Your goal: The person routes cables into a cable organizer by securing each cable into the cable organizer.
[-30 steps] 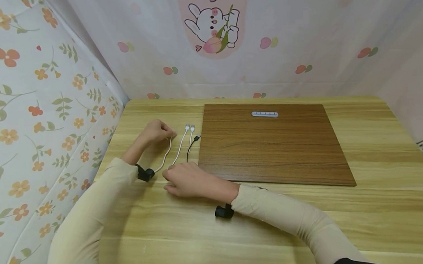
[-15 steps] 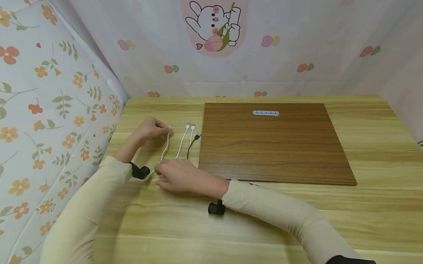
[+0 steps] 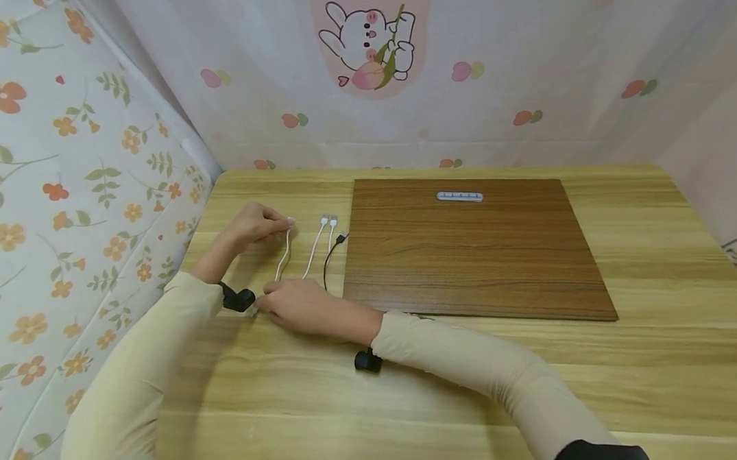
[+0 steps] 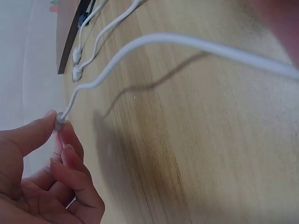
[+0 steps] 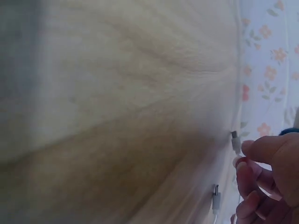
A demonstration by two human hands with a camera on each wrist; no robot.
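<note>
- Cable point(image 4: 163, 38), white, kinda wavy, strung over the bench point(image 3: 327, 410), left side;
- left grip point(image 3: 254, 225) pinching one plug point(image 4: 59, 122), right grip point(image 3: 304, 305) pinching by the other plug point(image 5: 236, 143);
- couple more white cords point(image 3: 333, 223) and a black cord point(image 3: 341, 239) lying nearby

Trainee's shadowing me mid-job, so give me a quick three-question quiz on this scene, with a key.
1. What does the left grip pinch?
2. True or false: the small pale strip lies near the far edge of the brown wood-grain board.
3. What colour is the USB plug nearest that board? A) white B) black C) red

Key: 1: one end of a white USB cable. 2: true. 3: B.
</note>
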